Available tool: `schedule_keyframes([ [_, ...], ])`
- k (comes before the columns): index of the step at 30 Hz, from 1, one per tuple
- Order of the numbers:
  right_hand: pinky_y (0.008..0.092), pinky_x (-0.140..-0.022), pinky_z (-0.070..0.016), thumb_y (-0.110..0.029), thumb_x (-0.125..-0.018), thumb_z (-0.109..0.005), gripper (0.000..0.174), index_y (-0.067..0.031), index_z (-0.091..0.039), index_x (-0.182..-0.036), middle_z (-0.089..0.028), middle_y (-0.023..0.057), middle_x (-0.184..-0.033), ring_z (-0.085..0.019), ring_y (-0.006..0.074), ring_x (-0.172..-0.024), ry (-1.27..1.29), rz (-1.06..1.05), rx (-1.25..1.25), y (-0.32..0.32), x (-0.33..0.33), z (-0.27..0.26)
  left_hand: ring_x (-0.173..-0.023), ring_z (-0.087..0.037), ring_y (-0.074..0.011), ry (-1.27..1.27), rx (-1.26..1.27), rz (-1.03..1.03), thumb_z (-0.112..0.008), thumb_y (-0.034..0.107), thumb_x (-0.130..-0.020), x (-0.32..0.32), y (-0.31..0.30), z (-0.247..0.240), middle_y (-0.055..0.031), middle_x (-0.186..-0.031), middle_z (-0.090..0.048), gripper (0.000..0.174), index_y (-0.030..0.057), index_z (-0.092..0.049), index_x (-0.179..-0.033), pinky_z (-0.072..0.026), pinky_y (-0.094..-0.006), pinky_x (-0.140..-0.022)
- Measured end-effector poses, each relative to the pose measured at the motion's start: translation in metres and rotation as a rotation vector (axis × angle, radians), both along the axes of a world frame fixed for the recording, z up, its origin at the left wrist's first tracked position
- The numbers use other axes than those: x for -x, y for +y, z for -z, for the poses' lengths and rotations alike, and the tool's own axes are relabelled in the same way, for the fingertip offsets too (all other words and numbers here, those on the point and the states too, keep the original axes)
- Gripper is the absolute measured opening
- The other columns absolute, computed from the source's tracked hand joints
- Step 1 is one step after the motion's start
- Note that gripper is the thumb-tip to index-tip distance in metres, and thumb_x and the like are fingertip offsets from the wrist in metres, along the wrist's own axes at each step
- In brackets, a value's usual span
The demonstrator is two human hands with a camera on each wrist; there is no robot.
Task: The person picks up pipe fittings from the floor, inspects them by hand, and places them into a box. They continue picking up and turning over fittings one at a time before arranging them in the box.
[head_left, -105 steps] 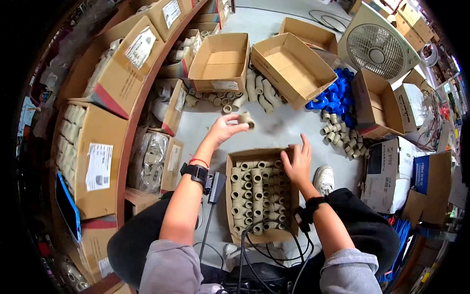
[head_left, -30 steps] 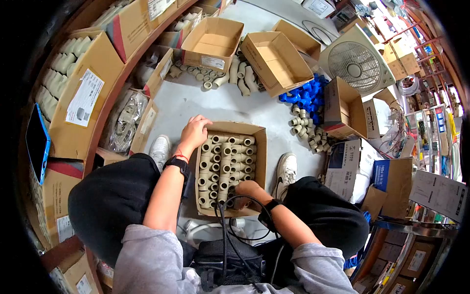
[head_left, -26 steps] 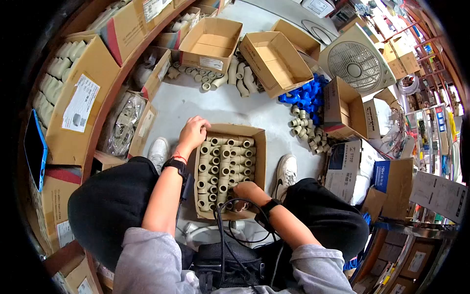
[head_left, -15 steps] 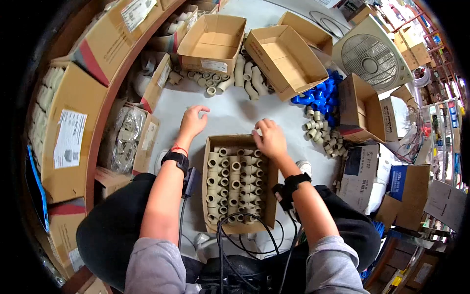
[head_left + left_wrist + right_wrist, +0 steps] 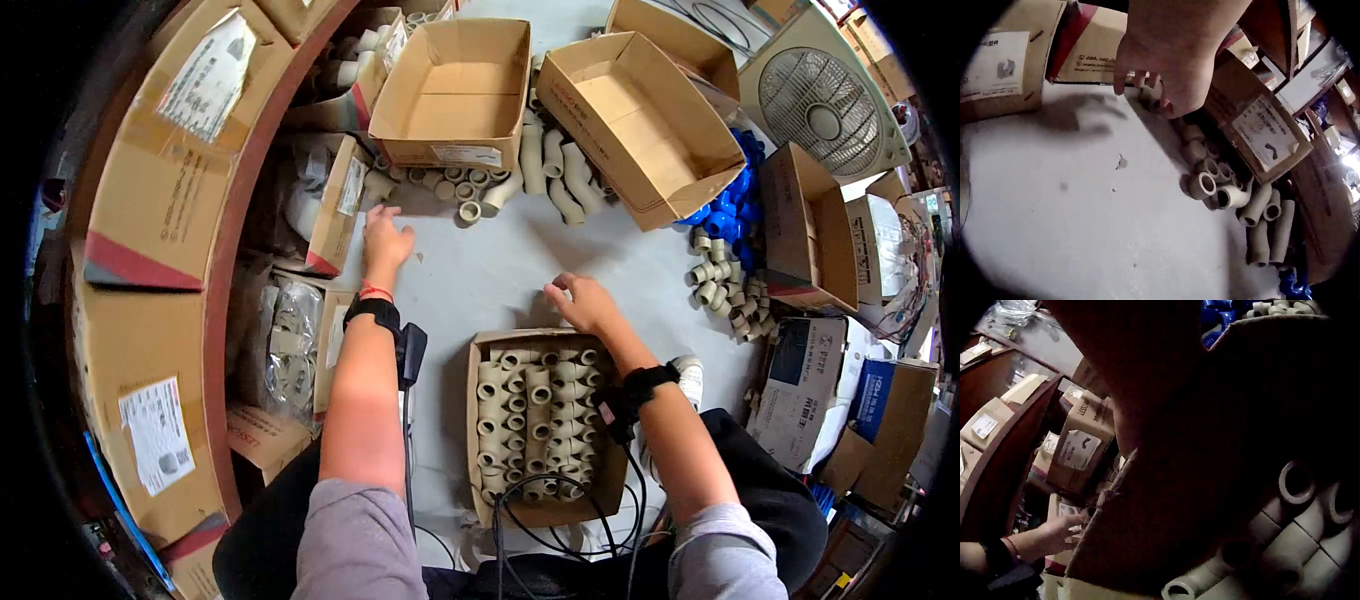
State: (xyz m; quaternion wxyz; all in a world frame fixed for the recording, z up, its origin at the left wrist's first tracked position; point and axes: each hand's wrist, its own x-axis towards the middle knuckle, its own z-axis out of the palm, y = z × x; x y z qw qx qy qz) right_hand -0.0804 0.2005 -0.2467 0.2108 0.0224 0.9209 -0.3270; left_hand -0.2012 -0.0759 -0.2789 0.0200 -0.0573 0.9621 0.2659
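My left hand [image 5: 385, 243] reaches out over the floor at the far left, its fingers loosely bent. Just beyond its fingertips lies a beige pipe fitting [image 5: 379, 186], beside a group of short beige couplings [image 5: 469, 212]. In the left wrist view the fingers overlap a fitting [image 5: 1149, 92] by the cartons. My right hand [image 5: 583, 300] hovers over the far rim of an open carton [image 5: 495, 338], fingers relaxed and holding nothing. Rows of beige pipe tees [image 5: 538, 400] fill that carton between my legs. The right wrist view shows the carton's dark inner wall and several tees [image 5: 1297, 482].
Open cartons [image 5: 450, 90] stand at the back, with long bent pipes [image 5: 575, 180] in front. Blue fittings [image 5: 738, 205] and small beige fittings [image 5: 715, 272] are heaped at right, near a fan [image 5: 820, 105]. A shelf of cartons [image 5: 150, 380] runs along the left. Black cables [image 5: 510, 500] cross the carton's near edge.
The left hand held a beige fitting 3.5 seconds ago; it has since moved forward towards the loose fittings. The right hand was inside the carton one second ago and has risen to its far rim.
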Motion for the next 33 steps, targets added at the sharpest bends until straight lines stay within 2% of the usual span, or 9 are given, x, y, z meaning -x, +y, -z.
schedule_keyframes([
  [1,0.0384,-0.072,-0.041,-0.034,-0.078,-0.044,0.036,-0.0002,-0.055,-0.083,-0.055,0.0197,-0.084,-0.051,0.0332,-0.082,-0.058,0.016,0.009,0.0,0.0,-0.001,-0.108,-0.036,-0.0301,-0.051,0.051,-0.005,-0.054,0.014,-0.065,0.005,-0.002,-0.001,-0.0157,-0.117,-0.037,0.032,0.0071,-0.054,-0.096,-0.0315,-0.0348,-0.089],
  [4,0.0384,-0.066,-0.0419,-0.03,-0.078,-0.044,0.03,-0.0021,-0.056,-0.078,-0.055,0.0176,-0.076,-0.052,0.0324,-0.075,0.172,0.022,-0.053,-0.002,-0.005,-0.012,-0.111,-0.031,-0.029,-0.14,0.171,-0.006,-0.053,0.013,-0.066,0.015,-0.009,0.001,-0.0106,-0.125,-0.028,0.028,0.0115,-0.056,-0.093,-0.033,-0.0376,-0.088],
  [14,0.038,-0.061,-0.0418,-0.023,-0.075,-0.048,0.023,-0.0015,-0.054,-0.069,-0.054,0.0152,-0.07,-0.052,0.031,-0.068,0.319,0.099,-0.128,-0.007,-0.004,-0.022,-0.109,-0.034,-0.0261,-0.145,0.357,0.019,-0.052,0.019,-0.07,0.033,-0.019,0.011,-0.0089,-0.123,-0.031,0.032,0.0091,-0.052,-0.1,-0.0384,-0.0394,-0.082],
  [18,0.0384,-0.061,-0.0416,-0.022,-0.075,-0.049,0.022,-0.0014,-0.053,-0.068,-0.054,0.0148,-0.07,-0.052,0.0313,-0.068,0.309,0.121,-0.1,-0.007,-0.004,-0.021,-0.109,-0.033,-0.0251,-0.136,0.341,0.028,-0.049,0.012,-0.071,0.042,-0.029,0.024,-0.005,-0.122,-0.031,0.027,0.0097,-0.056,-0.097,-0.0387,-0.0395,-0.081],
  [21,0.0387,-0.06,-0.0417,-0.021,-0.074,-0.05,0.02,-0.0016,-0.053,-0.068,-0.054,0.0146,-0.069,-0.052,0.0314,-0.068,0.328,0.129,-0.126,-0.008,-0.005,-0.021,-0.108,-0.033,-0.0246,-0.157,0.352,0.021,-0.049,0.008,-0.07,0.04,-0.021,0.001,-0.0044,-0.122,-0.031,0.024,0.0106,-0.059,-0.093,-0.0392,-0.0383,-0.081],
  [26,0.0389,-0.059,-0.0421,-0.019,-0.073,-0.05,0.018,-0.002,-0.052,-0.068,-0.054,0.0139,-0.068,-0.052,0.0309,-0.068,0.375,0.12,-0.129,-0.008,-0.01,-0.02,-0.107,-0.033,-0.0254,-0.248,0.309,0.018,-0.052,0.01,-0.068,0.036,-0.009,-0.03,-0.0045,-0.118,-0.033,0.024,0.0015,-0.057,-0.089,-0.0373,-0.0356,-0.083],
  [29,0.0373,-0.057,-0.043,-0.016,-0.071,-0.052,0.016,-0.0005,-0.053,-0.068,-0.055,0.0149,-0.067,-0.053,0.0315,-0.065,0.479,0.167,-0.041,-0.003,-0.012,-0.023,-0.104,-0.038,-0.027,-0.18,0.206,-0.016,-0.053,0.013,-0.065,0.031,-0.008,-0.048,-0.0072,-0.117,-0.032,0.028,0.0005,-0.057,-0.09,-0.0369,-0.0374,-0.083],
  [30,0.0365,-0.057,-0.0433,-0.015,-0.071,-0.052,0.016,0.0001,-0.053,-0.068,-0.055,0.0155,-0.066,-0.053,0.0318,-0.064,0.496,0.231,0.027,-0.001,-0.013,-0.023,-0.098,-0.044,-0.0306,-0.102,0.04,-0.141,-0.053,0.018,-0.064,0.027,-0.003,-0.057,-0.0115,-0.113,-0.039,0.032,-0.0008,-0.056,-0.091,-0.0361,-0.0381,-0.083],
  [33,0.0323,-0.058,-0.044,-0.015,-0.068,-0.054,0.017,0.0025,-0.056,-0.071,-0.057,0.0167,-0.066,-0.056,0.0283,-0.061,0.427,0.44,0.159,0.004,-0.016,-0.057,-0.093,-0.048,-0.0292,-0.256,-0.437,-0.146,-0.049,0.02,-0.068,0.019,0.006,-0.096,-0.014,-0.105,-0.048,0.033,-0.0019,-0.055,-0.091,-0.0384,-0.0383,-0.081],
])
